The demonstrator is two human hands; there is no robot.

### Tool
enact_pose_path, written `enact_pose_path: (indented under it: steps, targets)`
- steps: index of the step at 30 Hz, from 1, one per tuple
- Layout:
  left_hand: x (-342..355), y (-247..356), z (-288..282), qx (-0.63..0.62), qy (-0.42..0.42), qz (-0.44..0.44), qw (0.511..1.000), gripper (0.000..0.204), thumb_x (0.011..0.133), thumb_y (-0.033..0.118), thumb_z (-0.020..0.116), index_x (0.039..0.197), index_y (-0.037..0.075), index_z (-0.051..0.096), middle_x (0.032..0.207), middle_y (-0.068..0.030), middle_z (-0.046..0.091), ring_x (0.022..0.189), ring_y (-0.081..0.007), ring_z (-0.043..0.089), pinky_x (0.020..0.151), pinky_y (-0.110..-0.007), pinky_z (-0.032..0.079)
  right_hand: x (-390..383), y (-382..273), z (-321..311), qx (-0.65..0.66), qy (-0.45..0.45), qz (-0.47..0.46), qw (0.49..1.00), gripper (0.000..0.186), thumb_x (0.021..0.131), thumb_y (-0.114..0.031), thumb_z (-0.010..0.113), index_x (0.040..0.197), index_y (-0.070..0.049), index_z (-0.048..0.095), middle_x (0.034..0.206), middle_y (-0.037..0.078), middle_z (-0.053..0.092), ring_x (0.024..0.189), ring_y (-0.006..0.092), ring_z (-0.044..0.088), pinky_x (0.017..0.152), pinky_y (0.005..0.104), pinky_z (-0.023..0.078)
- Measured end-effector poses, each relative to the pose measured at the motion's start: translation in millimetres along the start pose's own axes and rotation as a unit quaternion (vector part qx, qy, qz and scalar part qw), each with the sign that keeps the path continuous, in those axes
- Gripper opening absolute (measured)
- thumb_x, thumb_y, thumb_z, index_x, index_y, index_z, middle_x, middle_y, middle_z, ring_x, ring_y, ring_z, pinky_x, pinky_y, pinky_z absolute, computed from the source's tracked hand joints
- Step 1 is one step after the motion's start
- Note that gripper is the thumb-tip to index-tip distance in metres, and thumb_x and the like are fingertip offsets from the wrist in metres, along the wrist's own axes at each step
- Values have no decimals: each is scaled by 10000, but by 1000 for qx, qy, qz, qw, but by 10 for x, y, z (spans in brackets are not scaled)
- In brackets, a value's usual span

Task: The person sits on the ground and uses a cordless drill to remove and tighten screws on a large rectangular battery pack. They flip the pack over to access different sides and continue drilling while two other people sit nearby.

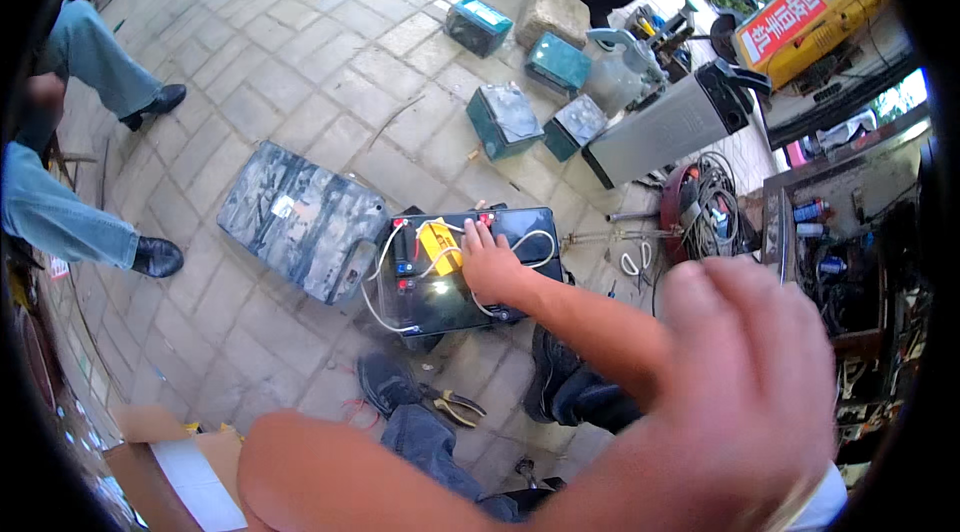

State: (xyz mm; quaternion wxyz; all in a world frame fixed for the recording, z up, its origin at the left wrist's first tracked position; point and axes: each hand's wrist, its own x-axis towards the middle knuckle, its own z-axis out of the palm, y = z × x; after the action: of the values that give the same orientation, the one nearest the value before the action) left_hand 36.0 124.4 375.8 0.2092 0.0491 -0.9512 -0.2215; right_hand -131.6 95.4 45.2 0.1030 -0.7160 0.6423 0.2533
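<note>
Paving (pixel 250 62) runs under everything, and the black batteries (pixel 440 310), grouped as one block, sit on it at the middle, a little toward the near side. White cables (pixel 376 272) loop over their tops, near red and blue terminals (pixel 403 270) and a yellow label (pixel 436 244). Just left lies a scuffed dark case (pixel 300 222) with a handle. Near the block are yellow-and-black pliers (pixel 455 405) and a shoe (pixel 388 382). Far right of centre stand four teal-sided batteries (pixel 503 122), a stone block (pixel 553 15) and a silver box (pixel 660 130); coiled cables (pixel 715 202) lie to the right. A bystander's jeans (pixel 70 197) show at far left.

The right hand (pixel 492 272) reaches in from the right, fingers extended over the block; whether it pinches a cable cannot be told. The left forearm (pixel 350 482) crosses the near side, and the left hand (pixel 720 382), blurred and loosely bent, rises close to the camera, blocking part of the right forearm (pixel 590 327). The hands are well apart; I cannot tell whether the left is closed.
</note>
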Motion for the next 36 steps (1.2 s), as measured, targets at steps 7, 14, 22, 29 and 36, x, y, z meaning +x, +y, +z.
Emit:
enact_pose_path:
  steps: [7, 14, 22, 29, 36]
  targets:
    - [-1090, -1067, 929, -166, -69, -302, 936, 295, 859, 309, 610, 971, 40, 658, 913, -172, 674, 767, -314, 664, 647, -388, 536, -87, 124, 257, 50, -9, 14, 999, 855, 746, -255, 721, 1403, 117, 320, 1521, 295, 185, 1396, 408, 263, 1049, 568, 309]
    - [-2881, -2268, 2318, -502, 475, -660, 295, 611, 865, 389, 688, 1327, 66, 450, 1354, -133, 473, 1150, -260, 516, 929, -442, 422, 22, -121, 91, 35, 30, -7, 999, 760, 742, -179, 659, 1353, 151, 351, 1479, 326, 241, 1365, 430, 302, 1041, 529, 345]
    - [-2674, -2845, 2673, -645, 535, -503, 211, 447, 871, 310, 678, 1233, 84, 545, 1234, -88, 596, 1165, -296, 546, 1052, -500, 362, -12, -78, 49, 47, 37, -18, 998, 885, 639, -222, 764, 1337, 148, 365, 1468, 337, 251, 1359, 433, 315, 1009, 514, 375]
    - [-2699, -2869, 2641, -588, 644, -415, 258, 314, 883, 98, 646, 1178, 31, 560, 1170, -90, 632, 1082, -258, 606, 982, -431, 469, 47, -87, 148, 64, 9, -2, 998, 985, 633, -276, 805, 1395, 115, 318, 1518, 298, 184, 1410, 403, 228, 1030, 546, 338]
    - [-2801, -2610, 2394, -628, 619, -353, 312, 338, 900, 88, 618, 1222, 53, 523, 1192, -95, 615, 1090, -250, 602, 975, -424, 480, 119, 106, -150, 122, -68, -26, 990, 742, 776, -283, 658, 1367, 76, 387, 1499, 285, 262, 1386, 396, 305, 1060, 535, 335]
